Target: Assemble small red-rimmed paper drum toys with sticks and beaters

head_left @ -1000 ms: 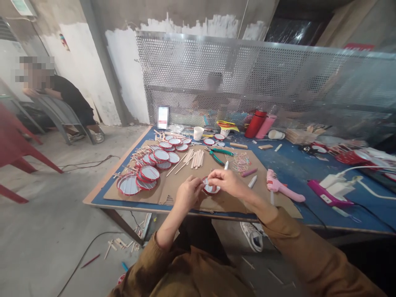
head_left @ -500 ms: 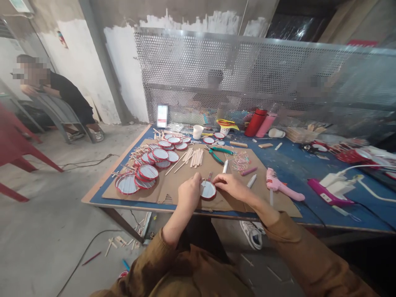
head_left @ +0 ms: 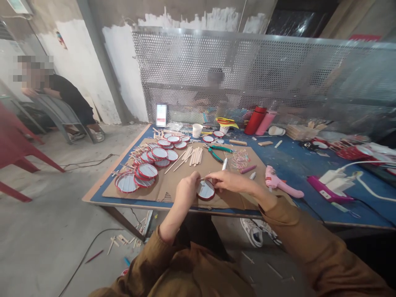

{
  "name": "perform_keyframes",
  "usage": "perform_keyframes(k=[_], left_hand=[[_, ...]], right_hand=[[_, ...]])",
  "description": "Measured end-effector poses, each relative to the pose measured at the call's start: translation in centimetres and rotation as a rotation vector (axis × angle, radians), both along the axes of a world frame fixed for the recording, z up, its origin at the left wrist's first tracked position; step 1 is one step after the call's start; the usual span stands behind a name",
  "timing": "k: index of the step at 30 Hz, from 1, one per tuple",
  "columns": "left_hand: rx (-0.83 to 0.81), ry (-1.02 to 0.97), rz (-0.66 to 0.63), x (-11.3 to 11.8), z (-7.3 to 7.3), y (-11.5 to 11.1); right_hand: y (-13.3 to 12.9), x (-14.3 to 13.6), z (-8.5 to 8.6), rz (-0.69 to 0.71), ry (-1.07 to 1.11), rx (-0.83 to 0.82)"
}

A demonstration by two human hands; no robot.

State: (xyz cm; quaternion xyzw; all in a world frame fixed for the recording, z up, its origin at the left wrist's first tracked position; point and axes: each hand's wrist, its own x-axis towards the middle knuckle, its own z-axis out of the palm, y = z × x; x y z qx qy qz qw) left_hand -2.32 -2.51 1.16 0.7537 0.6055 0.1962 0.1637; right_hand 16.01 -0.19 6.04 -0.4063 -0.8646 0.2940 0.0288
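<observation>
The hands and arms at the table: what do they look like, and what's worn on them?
The left hand and right hand are human and ungloved. The brown left sleeve and matching right sleeve leave the wrists uncovered; no watch shows.

My disc [head_left: 206, 191] is over cardboard [head_left: 170, 181]; disc pile [head_left: 147, 170] left, sticks [head_left: 195, 156] and pliers [head_left: 215, 154] behind, glue gun [head_left: 280, 182] right, bottles [head_left: 255, 120] at table's [head_left: 287, 161] back.

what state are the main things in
disc at the hands, pale face up
left hand, at disc's edge
right hand, at disc's far edge
pliers, handles spread
phone, upright, screen lit
left white cup, upright
right white cup, on its side
power strip, chargers plugged in
glue gun, lying down
</observation>
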Motion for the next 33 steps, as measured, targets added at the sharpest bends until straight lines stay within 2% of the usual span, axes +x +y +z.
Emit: perform_keyframes(k=[7, 21, 28, 31, 33], left_hand=[[0.022, 0.022, 0.006, 0.1, 0.3, -0.4], [-0.004, 0.032, -0.005, 0.0, 0.5, -0.4], [-0.014, 0.03, -0.003, -0.3, 0.8, -0.4], [0.001, 0.005, -0.004, -0.4, 0.5, -0.2], [-0.003, -0.034, -0.003, -0.4, 0.3, -0.1]], right_hand=[[0.1, -0.9, 1.1, 0.056, -0.125, 0.135], [0.8, 0.2, -0.1, 0.076, -0.06, 0.152], [0.2, -0.5, 0.5, 0.046, -0.074, 0.165], [0.1, -0.2, 0.2, 0.018, -0.004, 0.153], [0.4, 0.5, -0.4, -0.063, 0.083, 0.088]])
